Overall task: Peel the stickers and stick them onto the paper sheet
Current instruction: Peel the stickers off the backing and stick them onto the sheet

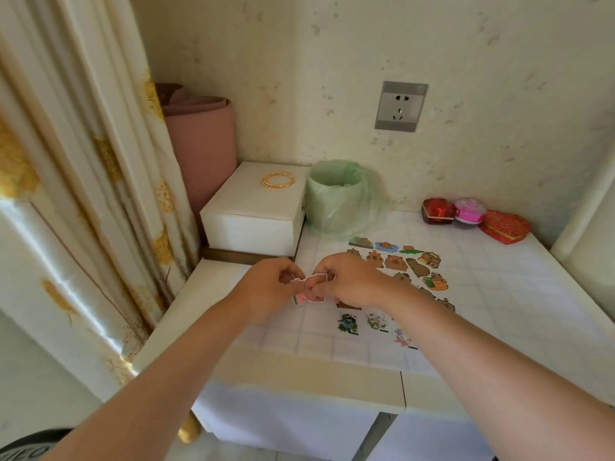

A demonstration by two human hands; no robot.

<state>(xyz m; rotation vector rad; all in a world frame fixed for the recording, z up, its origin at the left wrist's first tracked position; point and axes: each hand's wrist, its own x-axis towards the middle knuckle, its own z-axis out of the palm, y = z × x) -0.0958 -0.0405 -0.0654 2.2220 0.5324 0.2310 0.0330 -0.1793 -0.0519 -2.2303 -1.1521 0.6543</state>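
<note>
Pink-edged die-cut paper sticker (309, 289) pinched above the gridded paper sheet (466, 294).
Left hand (266, 287) and right hand (352, 281) both curl fingertips on it; flimsy, light, best picked at its edge.

Beyond the left grip (266, 287) rises a cream wall (332, 78) with a grey socket (401, 106). Left of the grip hangs a gold-flowered curtain (83, 161), a rolled pink mat (203, 141) beside it. A white worktop (515, 287) lies below.
</note>
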